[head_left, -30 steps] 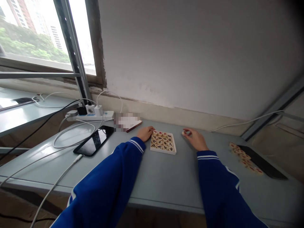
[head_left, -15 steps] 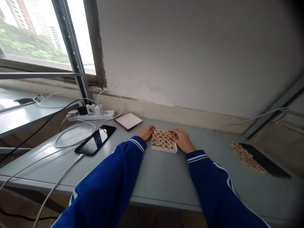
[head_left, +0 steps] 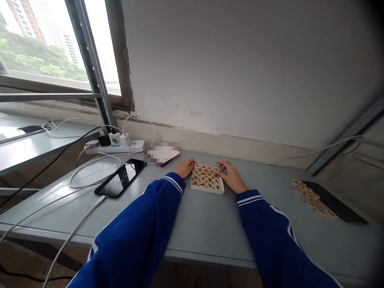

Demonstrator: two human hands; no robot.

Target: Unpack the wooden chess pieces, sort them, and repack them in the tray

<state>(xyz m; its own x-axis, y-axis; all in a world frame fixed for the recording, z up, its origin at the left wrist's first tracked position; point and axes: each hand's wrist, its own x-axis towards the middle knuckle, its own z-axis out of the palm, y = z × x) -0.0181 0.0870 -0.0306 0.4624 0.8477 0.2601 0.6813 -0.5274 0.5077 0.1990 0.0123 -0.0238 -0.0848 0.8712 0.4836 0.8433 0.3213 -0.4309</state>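
A shallow white box [head_left: 207, 191] holds rows of round xiangqi pieces [head_left: 203, 179], with red characters in the far row and black ones nearer me. My left hand [head_left: 185, 168] grips the box at its far left corner; its fingertips are partly hidden. At the right side is my right hand [head_left: 230, 176], thumb and fingers apart over the box edge, nothing held between them. More xiangqi pieces [head_left: 312, 197] lie in a group on the desk far to the right, somewhat blurred.
A box lid [head_left: 171, 161], partly pixelated, lies behind my left hand. To the left are a black tablet [head_left: 120, 178] on a white cable and a power strip [head_left: 136, 145] with chargers. A dark flat object [head_left: 336, 203] sits beside the loose pieces. A wall backs the grey desk [head_left: 207, 228].
My right hand has moved slightly back from the far right piece, and its fingers have parted. That piece now shows in the box corner. My left hand stays at the box.
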